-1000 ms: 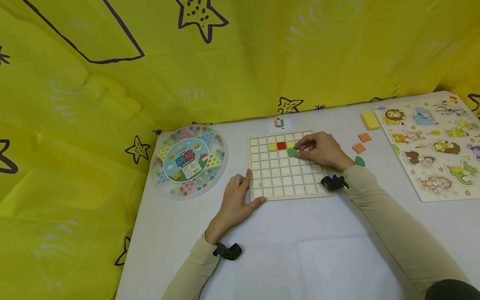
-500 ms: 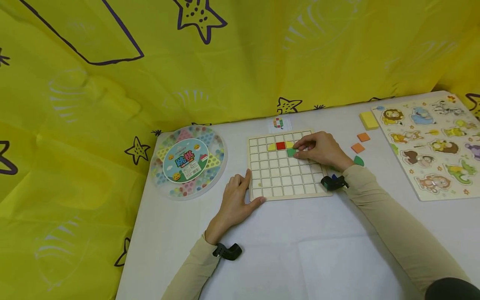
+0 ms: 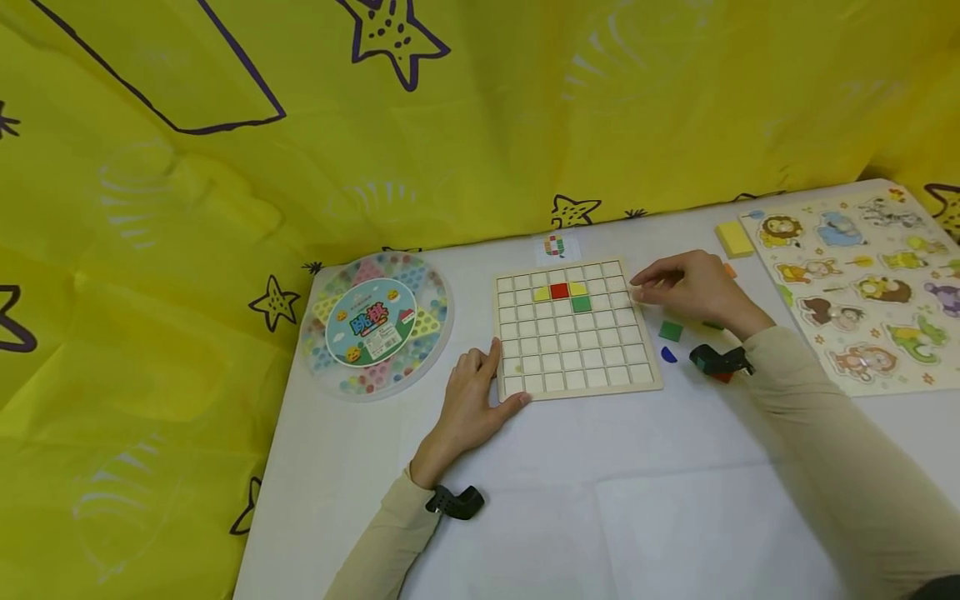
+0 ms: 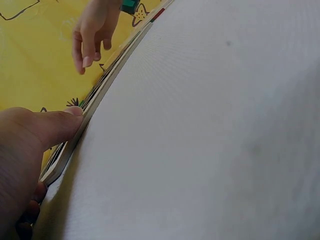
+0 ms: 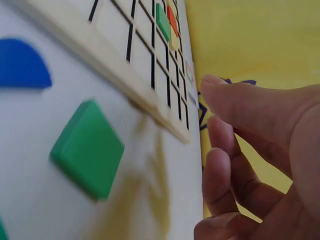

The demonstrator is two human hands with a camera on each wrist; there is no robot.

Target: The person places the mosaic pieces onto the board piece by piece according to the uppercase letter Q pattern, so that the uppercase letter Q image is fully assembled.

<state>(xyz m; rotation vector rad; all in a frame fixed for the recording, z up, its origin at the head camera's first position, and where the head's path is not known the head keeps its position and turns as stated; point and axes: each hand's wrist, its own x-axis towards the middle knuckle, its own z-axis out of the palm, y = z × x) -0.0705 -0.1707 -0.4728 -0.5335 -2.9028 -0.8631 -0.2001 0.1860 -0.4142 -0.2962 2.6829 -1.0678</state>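
Observation:
A pale wooden grid board (image 3: 558, 367) lies on the table. Its upper cells hold a red square (image 3: 559, 291) between two yellow pieces (image 3: 577, 288), with a green square (image 3: 581, 304) below the right one. My left hand (image 3: 471, 404) holds the board's near left corner, thumb at the front edge and fingers along the left side; the left wrist view shows the thumb (image 4: 60, 122) against the rim. Just off the board's right edge, my right hand (image 3: 693, 287) hovers with loosely bent fingers, nothing between thumb and fingertips (image 5: 218, 162). Beneath it lies a loose green square (image 5: 90, 150).
A blue half-round piece (image 3: 669, 355) and a partly covered red piece (image 3: 723, 377) lie near the right wrist. Farther right are a yellow block (image 3: 735, 240) and an animal puzzle board (image 3: 847, 325). A round game box (image 3: 375, 325) sits left; a pattern card (image 3: 555, 247) lies behind the grid.
My right hand has let go of the green square, leaving it in its cell, and has moved right off the board. My left hand stays at the corner.

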